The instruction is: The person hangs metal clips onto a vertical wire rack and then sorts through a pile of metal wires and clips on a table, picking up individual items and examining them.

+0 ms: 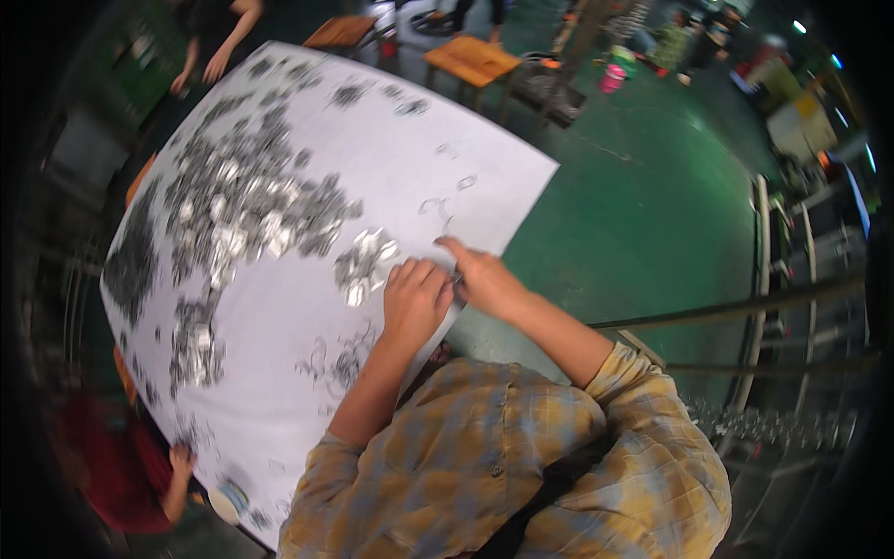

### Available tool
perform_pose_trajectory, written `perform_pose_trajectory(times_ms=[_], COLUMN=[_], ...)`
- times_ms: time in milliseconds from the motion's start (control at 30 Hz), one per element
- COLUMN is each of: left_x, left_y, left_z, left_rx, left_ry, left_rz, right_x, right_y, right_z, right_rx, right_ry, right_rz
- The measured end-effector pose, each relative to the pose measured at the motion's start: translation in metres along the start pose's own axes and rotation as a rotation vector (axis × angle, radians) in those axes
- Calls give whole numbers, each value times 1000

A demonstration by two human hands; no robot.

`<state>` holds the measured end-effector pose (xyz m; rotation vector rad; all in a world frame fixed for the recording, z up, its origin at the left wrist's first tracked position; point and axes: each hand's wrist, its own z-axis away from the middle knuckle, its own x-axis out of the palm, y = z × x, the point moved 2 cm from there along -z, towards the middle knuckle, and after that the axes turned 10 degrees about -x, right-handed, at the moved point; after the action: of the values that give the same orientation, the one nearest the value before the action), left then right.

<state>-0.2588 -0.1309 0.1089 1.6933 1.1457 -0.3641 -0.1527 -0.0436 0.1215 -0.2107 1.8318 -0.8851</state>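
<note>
- Close to the body, at the edge of the table (270,340), the left hand (414,298) and right hand (484,278) are brought together. The left fingers are curled inward and the right forefinger is extended; something small and dark (456,278) is glimpsed between them, but whether it is gripped cannot be told.
- Should that item be loosely pinched, it could be dropped past the table edge onto the green floor (643,205), since the right hand is held partly out over it.
- Beside the left forearm, dark curled strips (346,361) are scattered; these could be swept aside if the arm were drawn back low.
- Just beyond the left hand, a small pile of silvery pieces (365,265) is gathered, and could be knocked apart by a careless turn of the knuckles.
- Farther across, a large spread of metal pieces (251,210) is laid out, with a darker heap (133,256) near the far left edge. Single pieces are blurred together, so their shape cannot be made out.
- Toward the rim, two co-workers are cut off: at lower left a red sleeve (149,456) is seen, at upper left bare hands (216,65). What is handled there is unclear, and the background is lost in shadow.
</note>
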Motion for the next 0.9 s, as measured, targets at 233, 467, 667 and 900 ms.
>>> perform_pose_trajectory(times_ms=[233,467,667,900], left_x=[45,112,142,193], left_y=[21,53,136,235], left_z=[-24,-35,-35,23], left_rx=[173,-124,-26,87], left_ry=[-131,-374,-575,-870], left_rz=[388,1050,1071,1095], right_x=[-29,-61,-102,-126], right_y=[27,49,26,29], right_z=[38,118,197,322], right_rx=[145,288,482,574], right_ry=[78,569,788,659], right_rz=[-46,-195,6,168])
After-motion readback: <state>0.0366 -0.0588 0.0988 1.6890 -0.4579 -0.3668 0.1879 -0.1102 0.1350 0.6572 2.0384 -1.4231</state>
